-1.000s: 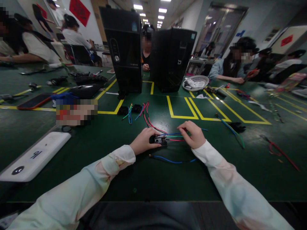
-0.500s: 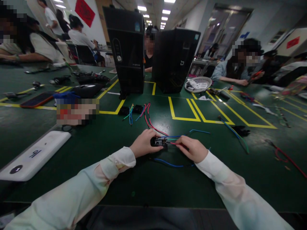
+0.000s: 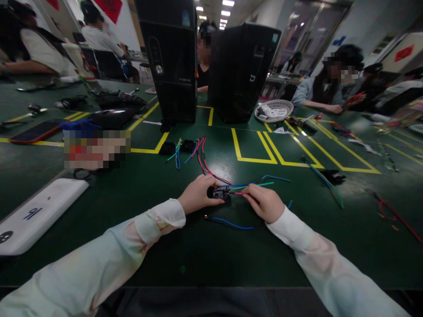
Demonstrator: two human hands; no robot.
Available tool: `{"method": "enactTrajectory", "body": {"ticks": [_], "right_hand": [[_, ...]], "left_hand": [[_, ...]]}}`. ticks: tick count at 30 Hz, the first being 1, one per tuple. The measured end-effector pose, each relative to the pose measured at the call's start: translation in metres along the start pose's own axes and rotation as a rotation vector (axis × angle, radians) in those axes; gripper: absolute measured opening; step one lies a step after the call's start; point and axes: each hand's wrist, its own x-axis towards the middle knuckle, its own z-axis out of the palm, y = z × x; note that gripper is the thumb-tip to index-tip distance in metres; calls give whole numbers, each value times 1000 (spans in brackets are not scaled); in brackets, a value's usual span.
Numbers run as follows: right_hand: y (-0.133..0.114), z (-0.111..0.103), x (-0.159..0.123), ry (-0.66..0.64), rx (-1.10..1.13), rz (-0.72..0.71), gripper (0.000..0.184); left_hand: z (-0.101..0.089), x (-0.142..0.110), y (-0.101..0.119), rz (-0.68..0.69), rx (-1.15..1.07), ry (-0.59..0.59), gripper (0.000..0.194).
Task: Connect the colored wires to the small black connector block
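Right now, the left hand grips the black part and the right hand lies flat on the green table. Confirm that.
Not quite: the right hand is pinching the red wire, as the head view shows. The left hand does grip the black part.

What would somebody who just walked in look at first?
Probably the two big black towers, the left one and the right one, standing side by side on the far part of the green table. Next, the bright yellow tape making shapes on the tabletop. Then, in the middle, the left hand holding a small black part while the right hand pinches its red wire.
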Motion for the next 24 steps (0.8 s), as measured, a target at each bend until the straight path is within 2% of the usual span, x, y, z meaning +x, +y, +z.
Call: {"method": "enactTrajectory", "body": {"ticks": [5,12,19,24], "right_hand": [[1,-1,0,-41,1,-54,20],[-2,2,2,38,-121,-5,19],[-3,-2,4,1,-190,-74,20],[-5,-2,9,76,-275,-80,22]], "left_hand": [[-1,0,0,-3,-9,-14,35],[-1,0,0,5,-9,-8,35],[-1,0,0,13,1,-7,34],[-1,1,1,4,1,-1,33]]}}
